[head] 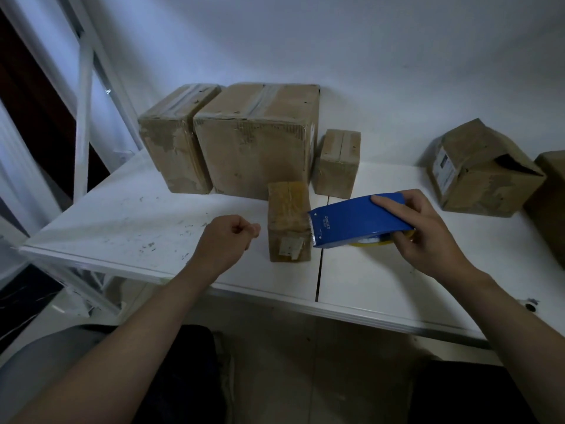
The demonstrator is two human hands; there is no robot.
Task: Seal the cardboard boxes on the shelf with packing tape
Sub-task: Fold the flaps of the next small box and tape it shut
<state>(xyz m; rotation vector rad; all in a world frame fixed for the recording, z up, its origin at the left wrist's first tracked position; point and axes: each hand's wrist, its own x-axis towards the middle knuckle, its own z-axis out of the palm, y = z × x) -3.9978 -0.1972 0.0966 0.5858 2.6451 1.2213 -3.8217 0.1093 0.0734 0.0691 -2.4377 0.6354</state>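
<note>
Boxes stand on the white shelf (122, 221) in the head view, the only view. At the far left, the tall box (175, 142) and the big box (256, 142) touch each other, and both show tape strips over their tops, so they look sealed. On the far small box (337, 163), just right of them, it is hard to tell if the seam is taped.

The near box (289, 221) stands in the middle, and it seems to be the one in work now. The right hand (428, 234) grips the blue dispenser (357, 223), and its toothed end touches the right top edge of this box. The yellow tape roll (373, 242) shows under the dispenser. The left hand (229, 237) is curled into a fist just left of the box, and nothing is seen in it.

At the far right, the open box (483, 169) has a lifted flap, so it is probably not sealed yet. An edge box (550, 203) beside it is partly out of view. Nothing stands between the hands and the near box.
</note>
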